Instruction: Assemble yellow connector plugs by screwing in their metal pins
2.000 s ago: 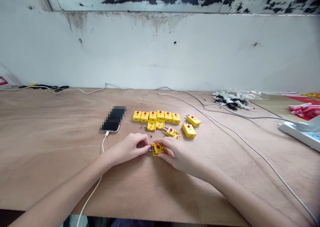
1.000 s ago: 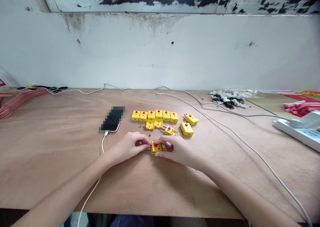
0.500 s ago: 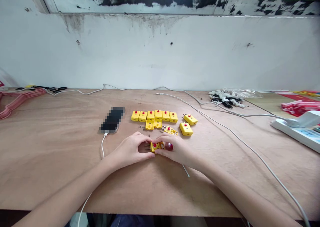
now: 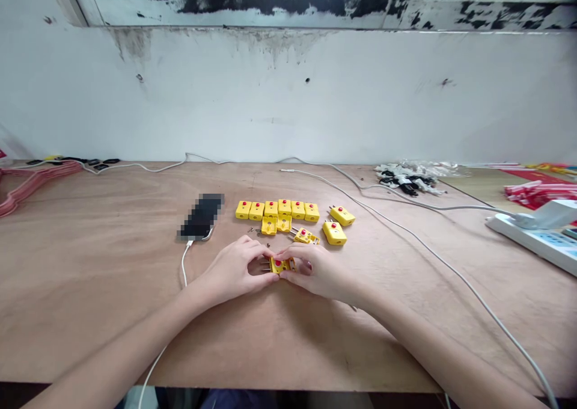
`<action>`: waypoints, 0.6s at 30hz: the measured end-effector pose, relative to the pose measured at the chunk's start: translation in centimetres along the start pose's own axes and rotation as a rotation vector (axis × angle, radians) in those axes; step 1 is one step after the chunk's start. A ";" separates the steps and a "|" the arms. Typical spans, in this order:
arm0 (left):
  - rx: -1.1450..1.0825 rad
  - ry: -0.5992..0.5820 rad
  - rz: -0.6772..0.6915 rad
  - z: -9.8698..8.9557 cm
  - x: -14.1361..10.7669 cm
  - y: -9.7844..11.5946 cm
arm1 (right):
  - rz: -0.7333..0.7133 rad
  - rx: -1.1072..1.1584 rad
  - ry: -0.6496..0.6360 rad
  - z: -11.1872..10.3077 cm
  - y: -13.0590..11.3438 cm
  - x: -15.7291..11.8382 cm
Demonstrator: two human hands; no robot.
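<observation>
A yellow two-pin plug (image 4: 276, 266) with a red dot lies between my hands, its pins pointing left and its inside partly showing. My left hand (image 4: 237, 266) pinches it with thumb and fingertips from the left. From the right, my right hand (image 4: 322, 269) closes its thumb and fingers on the same plug. A screwdriver (image 4: 308, 265) is tucked in my right hand; only a bit of red handle and a thin shaft tip by the wrist show. Beyond the fingers are an open yellow plug (image 4: 303, 235), yellow cover halves (image 4: 269, 226) and small screws (image 4: 258, 233).
Several closed yellow plugs (image 4: 271, 209) stand in a row, with two more plugs (image 4: 334, 233) to their right. A phone (image 4: 201, 216) on a white cable lies left. A long cable (image 4: 424, 237) crosses the right side towards a power strip (image 4: 536, 234). Pink hangers (image 4: 31, 183) lie far left.
The screwdriver has swung in my right hand: its shaft now points further right, mostly behind the wrist. Both hands keep their hold on the plug, and the view has shifted slightly.
</observation>
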State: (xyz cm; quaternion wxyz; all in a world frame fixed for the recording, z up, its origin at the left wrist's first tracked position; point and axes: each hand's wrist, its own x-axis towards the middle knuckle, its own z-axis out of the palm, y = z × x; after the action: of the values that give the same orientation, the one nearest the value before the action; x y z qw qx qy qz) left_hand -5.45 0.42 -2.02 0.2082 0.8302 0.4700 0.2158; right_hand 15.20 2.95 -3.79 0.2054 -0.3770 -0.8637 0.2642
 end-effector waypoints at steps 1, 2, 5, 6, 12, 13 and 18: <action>-0.010 -0.010 0.000 -0.1 0.0 -0.1 | -0.001 -0.004 0.006 0.0 -0.1 0.0; -0.024 -0.024 0.005 -0.1 -0.1 -0.3 | -0.002 -0.007 0.014 0.0 -0.3 0.0; -0.055 -0.079 0.051 -0.5 -0.2 -0.8 | -0.004 0.015 0.035 -0.1 -0.7 -0.2; -0.062 -0.084 0.071 -0.6 -0.3 -1.0 | -0.003 0.037 0.034 -0.1 -0.9 -0.3; -0.083 0.068 0.121 -1.0 -0.3 -1.4 | 0.063 0.094 0.012 -0.5 -1.4 -0.6; -0.088 0.071 0.109 -1.0 -0.2 -1.2 | 0.073 0.079 0.020 -0.5 -1.3 -0.6; -0.104 0.014 0.062 -0.6 -0.5 -0.7 | 0.048 0.033 0.008 -0.5 -0.9 -0.4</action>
State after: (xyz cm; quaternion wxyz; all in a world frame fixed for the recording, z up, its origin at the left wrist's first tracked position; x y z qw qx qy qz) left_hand -6.52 0.39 -2.01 0.2408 0.8309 0.4336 0.2522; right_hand 15.26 2.26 -2.96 0.2086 -0.3954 -0.8491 0.2815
